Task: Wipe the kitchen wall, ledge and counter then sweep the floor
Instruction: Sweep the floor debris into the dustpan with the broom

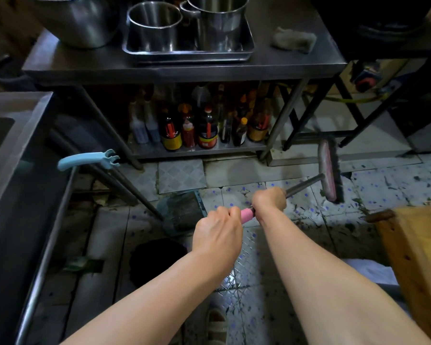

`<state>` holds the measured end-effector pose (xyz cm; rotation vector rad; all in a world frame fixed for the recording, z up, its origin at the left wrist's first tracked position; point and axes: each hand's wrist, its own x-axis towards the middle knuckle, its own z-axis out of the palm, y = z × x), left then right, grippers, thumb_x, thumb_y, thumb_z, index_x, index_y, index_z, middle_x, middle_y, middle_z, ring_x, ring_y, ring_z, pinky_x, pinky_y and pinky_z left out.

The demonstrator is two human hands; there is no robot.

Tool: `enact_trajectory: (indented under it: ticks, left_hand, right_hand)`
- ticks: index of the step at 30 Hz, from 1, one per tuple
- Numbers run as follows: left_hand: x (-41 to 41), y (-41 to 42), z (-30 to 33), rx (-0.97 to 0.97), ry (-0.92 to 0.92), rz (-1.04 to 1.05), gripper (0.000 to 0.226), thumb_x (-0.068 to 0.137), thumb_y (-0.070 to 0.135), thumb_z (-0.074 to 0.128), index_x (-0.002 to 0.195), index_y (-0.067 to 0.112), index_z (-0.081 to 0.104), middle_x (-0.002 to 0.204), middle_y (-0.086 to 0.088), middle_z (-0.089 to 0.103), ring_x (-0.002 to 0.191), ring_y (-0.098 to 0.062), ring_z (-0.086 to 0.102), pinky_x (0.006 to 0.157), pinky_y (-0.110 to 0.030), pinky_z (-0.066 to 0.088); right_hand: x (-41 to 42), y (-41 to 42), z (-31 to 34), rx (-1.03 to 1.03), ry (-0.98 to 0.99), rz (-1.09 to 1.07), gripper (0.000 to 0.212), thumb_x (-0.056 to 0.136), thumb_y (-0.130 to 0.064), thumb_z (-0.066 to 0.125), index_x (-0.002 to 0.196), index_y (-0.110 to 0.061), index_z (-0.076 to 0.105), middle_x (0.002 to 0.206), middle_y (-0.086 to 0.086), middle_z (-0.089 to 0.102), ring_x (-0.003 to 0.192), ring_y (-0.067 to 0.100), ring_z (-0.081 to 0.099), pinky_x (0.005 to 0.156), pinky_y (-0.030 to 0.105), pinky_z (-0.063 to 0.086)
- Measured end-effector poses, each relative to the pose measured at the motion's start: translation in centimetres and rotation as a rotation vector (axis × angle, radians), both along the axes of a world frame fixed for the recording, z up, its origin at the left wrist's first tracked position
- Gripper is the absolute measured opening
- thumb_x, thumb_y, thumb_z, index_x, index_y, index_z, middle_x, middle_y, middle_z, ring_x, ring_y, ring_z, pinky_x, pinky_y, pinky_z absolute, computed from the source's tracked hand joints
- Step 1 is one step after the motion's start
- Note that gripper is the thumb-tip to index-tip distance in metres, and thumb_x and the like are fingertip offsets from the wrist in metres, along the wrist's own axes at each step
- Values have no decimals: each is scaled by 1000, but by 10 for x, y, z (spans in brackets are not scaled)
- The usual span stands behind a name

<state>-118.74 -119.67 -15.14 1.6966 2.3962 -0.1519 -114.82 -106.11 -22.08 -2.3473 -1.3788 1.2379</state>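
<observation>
broom (327, 170) | stiff, light, head beyond hands | left hand (218, 232) grasps pink end, right hand (269, 201) shaft

No readable text anywhere. Sauce bottles (204, 130) on lower shelf, beyond and above both hands, carry yellow and red labels; print too small and blurred to make out. Red-capped bottle labels likewise illegible. No numbers, brands or signs legible on pots, tray, or wooden block to right of hands.
</observation>
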Motion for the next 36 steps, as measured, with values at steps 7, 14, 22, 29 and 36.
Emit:
enact_trajectory:
  ticks: [7, 14, 22, 29, 36]
  left_hand:
    - [17, 27, 9, -41, -103, -51, 20, 96, 14, 37, 116, 13, 40, 116, -7, 52, 100, -26, 57, 58, -31, 29]
    - [-8, 28, 20, 75, -143, -27, 42, 96, 56, 28, 105, 19, 45, 106, -2, 55, 98, -24, 55, 64, -31, 30]
    - [-72, 9, 40, 131, -126, 16, 77, 69, 67, -1, 103, 18, 49, 100, -2, 58, 97, -24, 54, 63, -30, 28]
    - [-158, -25, 38, 89, -42, 91, 27, 95, 32, 38, 118, 19, 46, 113, -3, 55, 107, -27, 49, 76, -34, 31]
    - [-232, -43, 18, 101, 0, 180, 33, 92, 37, 46, 118, 17, 46, 120, -5, 49, 113, -28, 44, 89, -39, 34]
  right_hand:
    - [23, 19, -4, 57, 55, -68, 38, 91, -7, 52, 127, 4, 44, 124, 24, 53, 85, 33, 60, 64, 28, 40]
    - [14, 23, 3, 81, 83, -119, 33, 90, -8, 53, 121, 3, 48, 120, 23, 57, 92, 36, 63, 67, 33, 50]
    - [-34, 3, 15, 87, 36, -120, 33, 91, -5, 51, 123, 5, 48, 124, 26, 55, 103, 38, 61, 71, 34, 46]
    - [-97, -26, 15, 122, 1, -115, 32, 88, -5, 53, 119, 5, 52, 121, 26, 56, 104, 39, 59, 81, 39, 49]
    - [-147, -43, 5, 123, 50, -136, 32, 84, -1, 53, 115, 3, 53, 113, 24, 62, 97, 38, 63, 74, 35, 49]
